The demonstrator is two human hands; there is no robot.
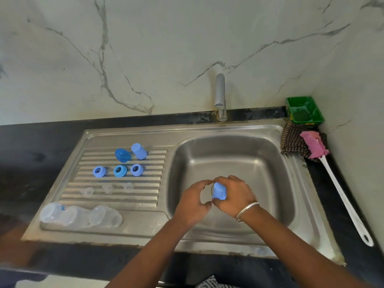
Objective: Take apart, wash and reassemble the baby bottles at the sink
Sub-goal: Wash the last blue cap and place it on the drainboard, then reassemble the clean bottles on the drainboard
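Over the sink basin (259, 163), my right hand (234, 196) grips a light blue bottle cap (219, 191). My left hand (193, 202) curls beside it, with its fingertips touching the cap's edge. On the ribbed drainboard (87, 161) stand a light blue cap (139, 151) and a darker blue cap (122, 155). In front of them sit three blue screw rings (120, 171). Three clear teats (108, 189) lie closer to me, and three clear bottle bodies (81, 216) lie on their sides at the front left.
The faucet (219, 94) stands behind the basin with no water running. At the right lie a checked cloth (291, 140) and a pink-headed bottle brush (332, 179) with a long white handle. A green tub (304, 110) sits in the back right corner.
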